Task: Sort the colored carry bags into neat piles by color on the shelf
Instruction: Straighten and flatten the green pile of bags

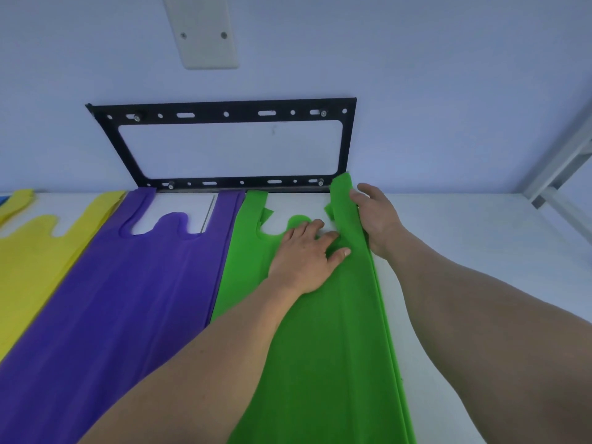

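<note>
Spanning the view, the white shelf (pixel 464 251) carried three colour piles side by side: purple bags (pixel 128 299) in the middle, green bags (pixel 336 331) touching their right edge, and yellow bags (pixel 35 251) on the left. One black wall bracket (pixel 224 113) stood behind, beneath one blank wall plate (pixel 201 30). The left hand (pixel 304 254) pressed flat on the green pile with fingers straight, while the right hand (pixel 378 216) lay along the right handle strip, its grip indeterminate.

A pale blue-white wall (pixel 416 75) carries a black perforated metal mounting bracket (pixel 224 112) below a beige screwed cover plate (pixel 201 30), above a white shelf (pixel 464 238)
</note>
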